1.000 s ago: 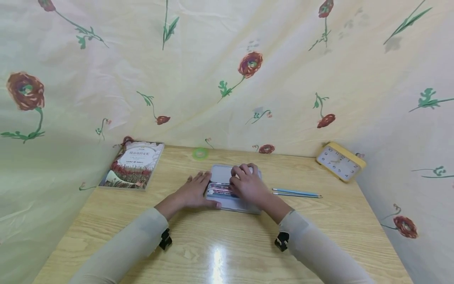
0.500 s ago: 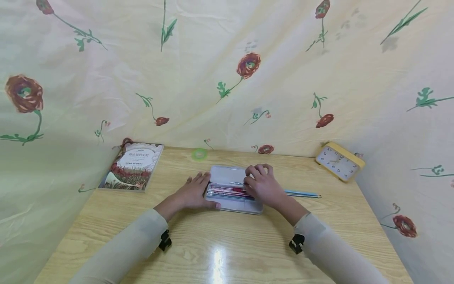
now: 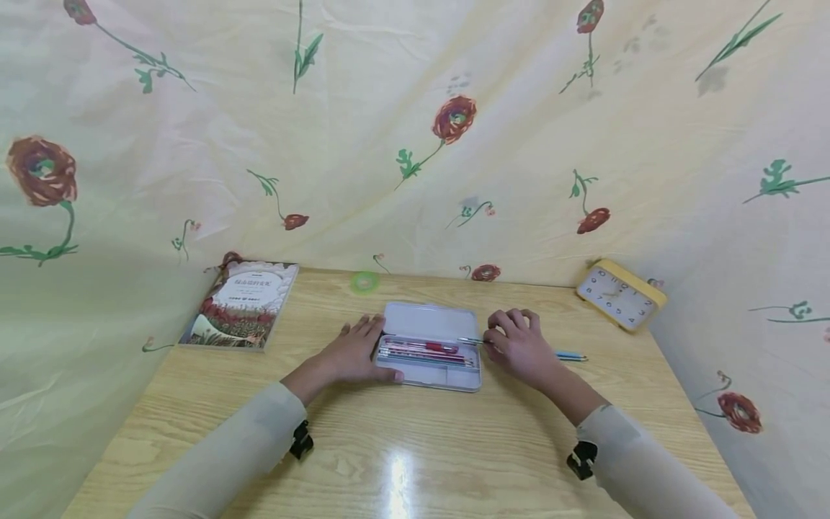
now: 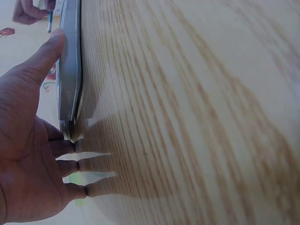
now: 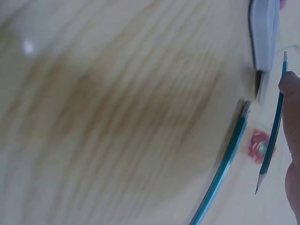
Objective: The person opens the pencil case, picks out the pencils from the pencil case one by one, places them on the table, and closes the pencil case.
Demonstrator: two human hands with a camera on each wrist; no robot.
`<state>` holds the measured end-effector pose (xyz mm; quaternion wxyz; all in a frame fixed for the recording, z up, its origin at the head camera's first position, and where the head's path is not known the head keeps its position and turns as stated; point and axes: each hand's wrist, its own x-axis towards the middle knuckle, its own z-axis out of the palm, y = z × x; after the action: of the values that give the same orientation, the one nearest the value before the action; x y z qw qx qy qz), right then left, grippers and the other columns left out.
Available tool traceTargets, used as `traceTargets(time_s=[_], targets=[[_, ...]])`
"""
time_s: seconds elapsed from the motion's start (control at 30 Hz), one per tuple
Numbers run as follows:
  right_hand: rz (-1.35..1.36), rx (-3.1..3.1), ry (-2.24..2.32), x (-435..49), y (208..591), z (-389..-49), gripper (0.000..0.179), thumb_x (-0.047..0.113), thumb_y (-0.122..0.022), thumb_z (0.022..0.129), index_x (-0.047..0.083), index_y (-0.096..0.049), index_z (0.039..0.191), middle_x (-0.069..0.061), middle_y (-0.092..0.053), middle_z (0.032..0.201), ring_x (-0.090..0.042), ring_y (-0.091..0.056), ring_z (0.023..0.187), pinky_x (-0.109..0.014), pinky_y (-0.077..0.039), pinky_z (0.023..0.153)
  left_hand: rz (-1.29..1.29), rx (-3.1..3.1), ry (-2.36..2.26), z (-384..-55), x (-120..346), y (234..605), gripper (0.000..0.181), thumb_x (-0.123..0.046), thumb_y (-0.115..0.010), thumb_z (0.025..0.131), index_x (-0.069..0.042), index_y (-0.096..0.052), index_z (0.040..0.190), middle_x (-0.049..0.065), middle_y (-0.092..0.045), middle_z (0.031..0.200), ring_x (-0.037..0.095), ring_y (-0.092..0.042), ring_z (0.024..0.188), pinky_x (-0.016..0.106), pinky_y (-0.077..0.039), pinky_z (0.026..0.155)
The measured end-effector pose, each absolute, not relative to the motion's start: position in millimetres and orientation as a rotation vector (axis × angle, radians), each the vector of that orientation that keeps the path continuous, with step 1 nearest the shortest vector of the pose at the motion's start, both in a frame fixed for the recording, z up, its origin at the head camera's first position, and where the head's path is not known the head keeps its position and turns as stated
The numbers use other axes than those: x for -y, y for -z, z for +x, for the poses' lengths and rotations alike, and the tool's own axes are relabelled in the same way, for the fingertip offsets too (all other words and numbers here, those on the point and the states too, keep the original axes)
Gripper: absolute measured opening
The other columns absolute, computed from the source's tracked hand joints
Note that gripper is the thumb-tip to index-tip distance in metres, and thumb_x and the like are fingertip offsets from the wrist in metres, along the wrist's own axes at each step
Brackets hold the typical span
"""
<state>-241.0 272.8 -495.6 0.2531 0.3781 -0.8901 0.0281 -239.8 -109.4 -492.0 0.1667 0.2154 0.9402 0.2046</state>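
A pale grey pencil case (image 3: 429, 321) lies open on the table in the head view, its lid folded back. Inside are a red pen (image 3: 442, 347) and several pencils (image 3: 405, 354). My left hand (image 3: 355, 353) rests at the case's left end, fingers spread and thumb along the front edge; the left wrist view shows the thumb on the case's side (image 4: 71, 61). Just right of the case, my right hand (image 3: 521, 347) pinches a blue-green pencil (image 5: 275, 126), its sharpened tip showing in the right wrist view. Blue pencils (image 3: 572, 356) on the table are partly hidden behind this hand.
A book (image 3: 243, 304) lies at the back left. Behind the case sits a green ring (image 3: 364, 282). A yellow clock (image 3: 621, 295) stands at the back right. Flowered cloth (image 3: 363, 144) hangs behind and beside the wooden table (image 3: 415, 447).
My right hand has moved right from over the case to beside it, drawing a pencil along. The red pen and other pencils in the case have come into view. My left hand stays put.
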Motion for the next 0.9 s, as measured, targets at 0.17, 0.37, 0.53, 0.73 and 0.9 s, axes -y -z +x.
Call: traceTargets(time_s=[0.17,0.37,0.53,0.73,0.9], targets=[[1.015,2.401,-0.108,-290.5,501.7,-234.9,0.021,0.009,-0.094,0.086,0.010,-0.078,0.099,-0.009,-0.062,0.111,-0.032,-0.055,0.103,-0.070,-0.052,0.093,0.615,-2.681,-0.573,-240.4,109.8,493.2,0.133,-0.082,-0.073,0.089,-0.002,-0.012,0.177,0.017,-0.015,0.187,0.040,-0.009,0.175,0.064,-0.011,0.141],[0.993,2.432,-0.114,-308.6,506.7,-227.2,0.021,0.009,-0.093,0.087,0.009,-0.078,0.101,-0.009,-0.063,0.111,-0.032,-0.055,0.102,-0.071,-0.051,0.092,0.610,-2.684,-0.576,-241.1,109.8,495.8,0.135,-0.083,-0.073,0.088,-0.002,-0.012,0.177,0.016,-0.015,0.187,0.040,-0.009,0.175,0.063,-0.011,0.141],[0.978,2.453,-0.094,-319.8,507.5,-220.8,0.023,0.011,-0.093,0.086,0.010,-0.079,0.103,-0.009,-0.062,0.111,-0.031,-0.054,0.101,-0.071,-0.052,0.092,0.609,-2.689,-0.574,-241.0,109.5,496.4,0.134,-0.083,-0.073,0.089,-0.003,-0.012,0.177,0.016,-0.016,0.187,0.039,-0.009,0.175,0.064,-0.010,0.141],[0.952,2.476,-0.078,-328.9,508.2,-216.2,0.024,0.010,-0.095,0.085,0.011,-0.079,0.103,-0.006,-0.061,0.107,-0.029,-0.053,0.098,-0.069,-0.053,0.090,0.611,-2.692,-0.571,-241.3,109.4,497.3,0.134,-0.083,-0.073,0.089,-0.002,-0.012,0.177,0.016,-0.016,0.187,0.040,-0.009,0.175,0.064,-0.011,0.141],[0.918,2.528,-0.072,-335.4,510.0,-214.0,0.020,0.012,-0.093,0.088,0.011,-0.079,0.103,-0.005,-0.061,0.108,-0.029,-0.054,0.100,-0.070,-0.052,0.092,0.614,-2.692,-0.568,-241.1,108.6,495.7,0.133,-0.082,-0.073,0.089,-0.002,-0.013,0.177,0.016,-0.016,0.187,0.040,-0.009,0.175,0.063,-0.011,0.141]])
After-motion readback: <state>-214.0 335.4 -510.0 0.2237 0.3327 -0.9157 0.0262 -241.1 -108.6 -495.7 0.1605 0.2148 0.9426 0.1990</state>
